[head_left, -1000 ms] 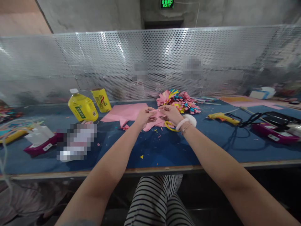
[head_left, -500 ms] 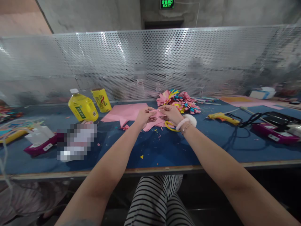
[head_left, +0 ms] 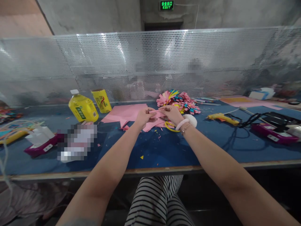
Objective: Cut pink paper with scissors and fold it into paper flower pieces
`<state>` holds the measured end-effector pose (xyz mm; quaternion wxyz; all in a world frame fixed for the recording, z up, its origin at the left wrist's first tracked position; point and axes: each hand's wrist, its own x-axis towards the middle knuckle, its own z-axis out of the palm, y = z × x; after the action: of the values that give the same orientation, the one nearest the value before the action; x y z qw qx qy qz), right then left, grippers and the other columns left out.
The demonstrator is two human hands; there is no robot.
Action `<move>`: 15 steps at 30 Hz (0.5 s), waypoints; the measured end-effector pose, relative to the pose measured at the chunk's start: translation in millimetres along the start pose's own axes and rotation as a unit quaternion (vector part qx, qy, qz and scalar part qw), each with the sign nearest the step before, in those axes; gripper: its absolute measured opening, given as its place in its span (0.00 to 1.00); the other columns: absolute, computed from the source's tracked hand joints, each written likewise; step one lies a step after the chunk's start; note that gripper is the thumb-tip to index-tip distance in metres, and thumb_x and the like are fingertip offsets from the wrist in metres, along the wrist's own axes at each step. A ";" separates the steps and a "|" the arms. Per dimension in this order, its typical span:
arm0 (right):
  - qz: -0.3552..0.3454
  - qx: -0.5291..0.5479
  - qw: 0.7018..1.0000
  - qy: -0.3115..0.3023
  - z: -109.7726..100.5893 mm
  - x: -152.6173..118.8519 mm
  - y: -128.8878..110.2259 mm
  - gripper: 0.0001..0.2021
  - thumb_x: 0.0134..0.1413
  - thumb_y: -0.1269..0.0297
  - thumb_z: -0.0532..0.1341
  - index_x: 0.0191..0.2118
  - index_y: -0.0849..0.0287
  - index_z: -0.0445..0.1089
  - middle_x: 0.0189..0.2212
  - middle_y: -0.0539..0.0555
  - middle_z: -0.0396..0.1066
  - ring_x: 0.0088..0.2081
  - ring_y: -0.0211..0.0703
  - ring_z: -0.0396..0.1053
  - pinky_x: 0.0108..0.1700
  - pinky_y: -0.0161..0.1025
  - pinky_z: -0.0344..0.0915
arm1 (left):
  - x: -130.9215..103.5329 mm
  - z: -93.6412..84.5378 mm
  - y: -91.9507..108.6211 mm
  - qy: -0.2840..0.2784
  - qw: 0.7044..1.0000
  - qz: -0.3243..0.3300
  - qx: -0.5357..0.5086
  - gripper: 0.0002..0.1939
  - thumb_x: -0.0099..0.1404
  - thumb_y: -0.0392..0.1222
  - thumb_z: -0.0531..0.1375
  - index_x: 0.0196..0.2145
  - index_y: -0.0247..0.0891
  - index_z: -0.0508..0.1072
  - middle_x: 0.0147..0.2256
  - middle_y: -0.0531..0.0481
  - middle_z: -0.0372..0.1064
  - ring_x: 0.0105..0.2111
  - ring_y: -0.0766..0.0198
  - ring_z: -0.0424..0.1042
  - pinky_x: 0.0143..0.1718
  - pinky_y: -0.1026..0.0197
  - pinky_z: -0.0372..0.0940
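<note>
Between my two hands is a small piece of pink paper [head_left: 155, 112], held above the blue table. My left hand [head_left: 144, 117] pinches its left end, and my right hand [head_left: 172, 114] pinches the right end. Pink paper sheets [head_left: 128, 112] lie behind and left of my left hand, with cut pink scraps under both hands. Yellow-handled scissors [head_left: 172, 127] rest below my right hand, their blades partly hidden. Just behind my right hand sits a pile of fringed pink, yellow and blue paper [head_left: 182, 101].
A yellow liquid bottle [head_left: 82, 107] and a yellow roll [head_left: 101, 100] stand at left, near purple power strips [head_left: 43, 146]. A yellow glue gun [head_left: 223, 118] with cables lies at right. Behind the table [head_left: 150, 157] rises a perforated metal screen [head_left: 94, 62].
The pink piece between my fingers looks narrower, more edge-on or folded. My hands have hardly moved, and both still pinch it.
</note>
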<state>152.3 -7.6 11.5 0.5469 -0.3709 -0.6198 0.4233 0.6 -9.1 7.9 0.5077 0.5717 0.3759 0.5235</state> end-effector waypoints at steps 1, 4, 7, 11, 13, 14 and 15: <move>-0.009 -0.016 1.000 0.002 -0.4 0.3 0.2 0.05 0.41 0.68 0.59 0.28 0.61 0.69 0.23 0.50 0.65 0.24 0.32 0.62 0.30 0.37 0.66 | -0.1 0.5 0.0 0.002 1.000 0.001 0.008 0.10 0.49 0.36 0.61 0.31 0.34 0.67 0.23 0.52 0.67 0.19 0.69 0.69 0.23 0.65 0.65; -0.049 -0.079 0.996 -0.005 -1.1 -0.1 -0.5 0.05 0.40 0.67 0.59 0.26 0.62 0.69 0.23 0.51 0.66 0.26 0.34 0.62 0.29 0.34 0.63 | -0.3 2.7 -2.0 0.009 0.999 0.006 0.031 0.09 0.49 0.36 0.61 0.31 0.33 0.67 0.22 0.51 0.67 0.19 0.69 0.69 0.23 0.65 0.65; -0.083 -0.154 0.985 -0.011 -0.1 -2.7 -3.5 0.05 0.40 0.66 0.59 0.23 0.62 0.68 0.21 0.50 0.65 0.24 0.33 0.60 0.27 0.33 0.59 | -0.4 4.7 -5.1 0.002 0.998 0.020 0.052 0.10 0.49 0.38 0.61 0.31 0.32 0.68 0.20 0.51 0.67 0.20 0.67 0.70 0.23 0.65 0.65; -0.107 -0.190 0.976 -0.002 1.9 -5.5 -7.5 0.06 0.40 0.65 0.58 0.22 0.63 0.67 0.19 0.49 0.64 0.23 0.33 0.59 0.26 0.32 0.55 | -0.9 5.3 -5.2 -0.011 0.997 0.035 0.061 0.10 0.49 0.40 0.62 0.29 0.33 0.69 0.20 0.51 0.67 0.19 0.68 0.69 0.22 0.66 0.65; -0.116 -0.192 0.975 -0.004 1.3 -4.7 -8.3 0.06 0.40 0.65 0.58 0.22 0.62 0.67 0.20 0.49 0.65 0.23 0.33 0.58 0.26 0.32 0.55 | -1.2 4.8 -3.1 -0.020 0.998 0.035 0.054 0.09 0.49 0.39 0.62 0.29 0.33 0.68 0.20 0.52 0.67 0.19 0.68 0.69 0.22 0.66 0.65; -0.117 -0.194 0.974 -0.005 0.3 -3.6 -8.3 0.06 0.40 0.65 0.58 0.22 0.62 0.67 0.20 0.49 0.65 0.23 0.32 0.58 0.27 0.32 0.55 | -1.2 4.4 -1.7 -0.024 0.998 0.031 0.050 0.09 0.49 0.38 0.62 0.29 0.33 0.68 0.20 0.52 0.67 0.19 0.68 0.69 0.22 0.67 0.64; -0.116 -0.193 0.974 -0.006 -1.4 -2.1 -8.1 0.06 0.40 0.65 0.58 0.22 0.62 0.67 0.20 0.49 0.65 0.23 0.32 0.58 0.27 0.32 0.55 | -1.2 4.0 -0.3 -0.028 0.998 0.026 0.044 0.09 0.48 0.37 0.62 0.29 0.33 0.67 0.20 0.53 0.67 0.19 0.69 0.69 0.22 0.67 0.64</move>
<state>154.0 -12.4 18.4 0.5066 -0.3925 -0.7319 0.2316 4.4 -11.0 7.6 0.4787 0.6176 0.3692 0.5031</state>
